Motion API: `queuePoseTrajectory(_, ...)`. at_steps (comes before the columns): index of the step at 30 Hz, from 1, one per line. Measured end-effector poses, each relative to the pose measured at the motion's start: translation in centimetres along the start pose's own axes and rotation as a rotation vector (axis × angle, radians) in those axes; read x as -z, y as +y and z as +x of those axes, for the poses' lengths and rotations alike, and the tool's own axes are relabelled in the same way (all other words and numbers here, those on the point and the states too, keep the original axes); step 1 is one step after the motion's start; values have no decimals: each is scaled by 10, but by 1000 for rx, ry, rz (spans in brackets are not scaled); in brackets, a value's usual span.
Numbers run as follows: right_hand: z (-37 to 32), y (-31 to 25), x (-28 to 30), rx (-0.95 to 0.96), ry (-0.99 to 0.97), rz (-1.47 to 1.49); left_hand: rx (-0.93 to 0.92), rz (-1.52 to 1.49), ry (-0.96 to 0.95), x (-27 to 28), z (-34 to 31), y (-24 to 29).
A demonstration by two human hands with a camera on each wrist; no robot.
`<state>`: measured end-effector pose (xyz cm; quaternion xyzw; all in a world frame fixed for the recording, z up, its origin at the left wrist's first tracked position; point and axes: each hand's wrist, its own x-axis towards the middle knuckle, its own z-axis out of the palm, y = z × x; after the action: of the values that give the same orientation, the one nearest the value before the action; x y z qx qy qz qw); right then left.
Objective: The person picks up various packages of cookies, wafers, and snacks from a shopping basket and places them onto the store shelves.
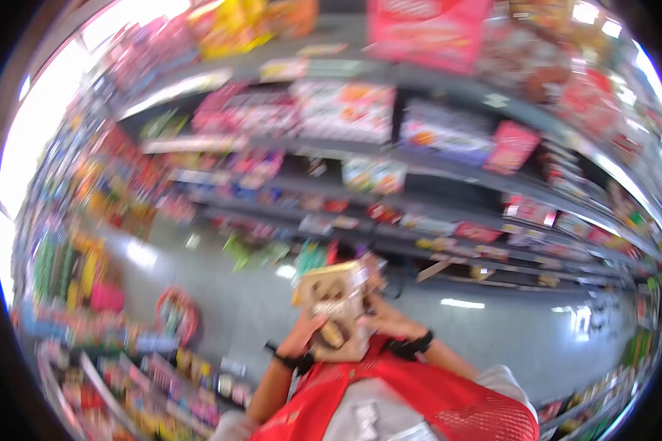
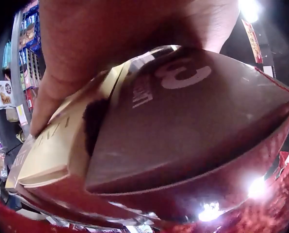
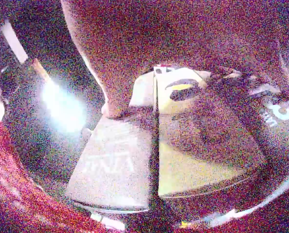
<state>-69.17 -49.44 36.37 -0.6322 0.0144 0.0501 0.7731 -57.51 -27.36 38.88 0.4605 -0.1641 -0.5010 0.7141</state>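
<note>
We're in a shop aisle, with the box held in both hands just above the red basket. The left hand takes one side, its grip curled round the edge. The right hand clamps the other side. We'd say it takes two hands to keep the printed face level and readable. The wrist views show cream and brown panels close against the palms. Stocked shelves stand behind, blurred.
</note>
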Motion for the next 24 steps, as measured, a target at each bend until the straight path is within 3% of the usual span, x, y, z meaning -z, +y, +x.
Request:
queuePoseTrajectory(1,3,15,-3,-4,74,-96,-8,-89,56,-2,-2,3)
queuePoseTrajectory(3,6,-22,-14,23,25,-41,23,-90,98,25,-8,-14)
queuePoseTrajectory(8,-6,-18,-25,-19,168,-454,-19,-59,1,26,-8,-1)
queuePoseTrajectory(11,-20,-23,-27,-44,187,-548,-58,12,-57,8,-2,12)
queuePoseTrajectory(24,-46,-33,-15,152,379,-438,-93,141,-116,-21,21,19)
